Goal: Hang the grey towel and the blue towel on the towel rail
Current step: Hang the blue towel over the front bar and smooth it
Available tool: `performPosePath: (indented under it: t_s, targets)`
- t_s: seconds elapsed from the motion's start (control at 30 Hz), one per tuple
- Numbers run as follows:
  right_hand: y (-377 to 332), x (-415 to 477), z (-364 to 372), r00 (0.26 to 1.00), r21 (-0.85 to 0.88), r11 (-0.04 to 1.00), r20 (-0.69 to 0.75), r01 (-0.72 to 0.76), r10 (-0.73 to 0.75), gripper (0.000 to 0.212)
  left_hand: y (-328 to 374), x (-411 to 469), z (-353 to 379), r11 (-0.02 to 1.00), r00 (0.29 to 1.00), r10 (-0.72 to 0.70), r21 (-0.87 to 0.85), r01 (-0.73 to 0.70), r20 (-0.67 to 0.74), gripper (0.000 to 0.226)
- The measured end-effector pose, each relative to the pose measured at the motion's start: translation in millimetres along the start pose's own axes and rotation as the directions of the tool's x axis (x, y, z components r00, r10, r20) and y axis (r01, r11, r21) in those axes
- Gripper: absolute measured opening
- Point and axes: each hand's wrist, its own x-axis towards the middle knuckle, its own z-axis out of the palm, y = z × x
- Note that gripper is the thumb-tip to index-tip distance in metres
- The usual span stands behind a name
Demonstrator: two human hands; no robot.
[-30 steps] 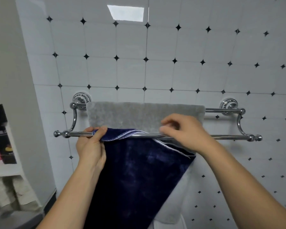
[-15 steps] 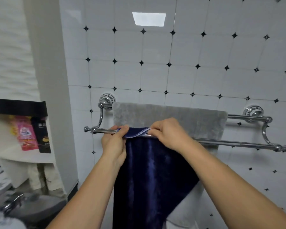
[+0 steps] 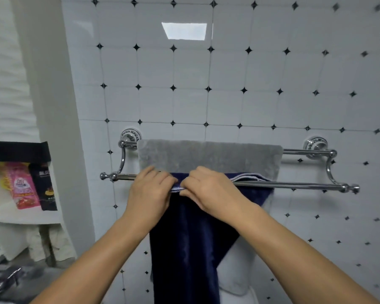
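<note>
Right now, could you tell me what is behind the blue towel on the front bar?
Behind the blue towel the grey towel hangs over the back bar, against the tiled wall. Its middle part is covered, and both hands hide the blue towel's top edge.

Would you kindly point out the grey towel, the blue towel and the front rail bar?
grey towel point(image 3: 208, 154): head view, draped top.
blue towel point(image 3: 191, 242): head view, hanging part.
front rail bar point(image 3: 294, 184): head view, bare right stretch.

White tiled wall point(image 3: 228, 88) with small black diamond insets; bright rectangular light reflection point(image 3: 184, 30) high on tiles. Plain white column point(image 3: 53, 106) left of it. Far left, shelf point(image 3: 20, 216) with pink packet point(image 3: 22, 186) standing just beside black packet point(image 3: 46, 187). Black strip point(image 3: 18, 150) above packets. Lower left blurred.
</note>
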Motion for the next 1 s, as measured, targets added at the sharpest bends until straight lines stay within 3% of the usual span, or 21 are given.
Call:
performPosePath:
  t_s: [0.07,0.13,0.23,0.33,0.43,0.63,0.83,0.93,1.0]
  targets:
    - [10,-7,-3,0.981,0.065,0.990,0.163,-0.121,0.109,0.036,-2,-6,-4,0.997,0.999,0.041,-0.061,-0.039,0.023,0.024]
    - [31,-18,-5,0.953,-0.046,0.983,0.243,-0.176,0.182,0.052,-3,-8,-9,0.995,0.998,0.058,-0.079,-0.056,0.018,0.028]
    - [64,-35,-14,0.895,-0.134,0.945,0.304,-0.299,0.326,0.039,-3,-10,-16,0.991,0.995,0.103,-0.086,-0.103,-0.008,0.027]
    - [77,-50,-24,0.835,0.013,0.897,0.373,-0.442,0.405,0.028,-3,-17,-18,0.988,0.992,0.128,-0.088,-0.130,-0.021,0.025]
    - [76,-58,-31,0.880,0.118,0.889,0.246,-0.443,0.406,0.025,-3,-22,-20,0.985,0.989,0.145,-0.089,-0.145,-0.006,0.025]
    - [48,-75,-54,0.959,0.009,0.969,0.145,-0.246,0.242,0.020,-10,-35,-19,0.979,0.982,0.188,-0.083,-0.185,0.027,0.026]
    - [4,-116,-27,0.942,-0.057,0.958,0.176,-0.281,0.287,0.026,-11,-61,-19,0.976,0.967,0.214,-0.079,-0.204,0.141,0.034]
    - [-12,-130,-9,0.926,-0.074,0.952,0.221,-0.296,0.305,0.032,-11,-76,-18,0.977,0.957,0.215,-0.038,-0.212,0.196,0.056]
    - [-22,-140,3,0.914,-0.065,0.948,0.252,-0.311,0.317,0.033,-10,-87,-18,0.971,0.939,0.232,0.005,-0.241,0.255,0.034]
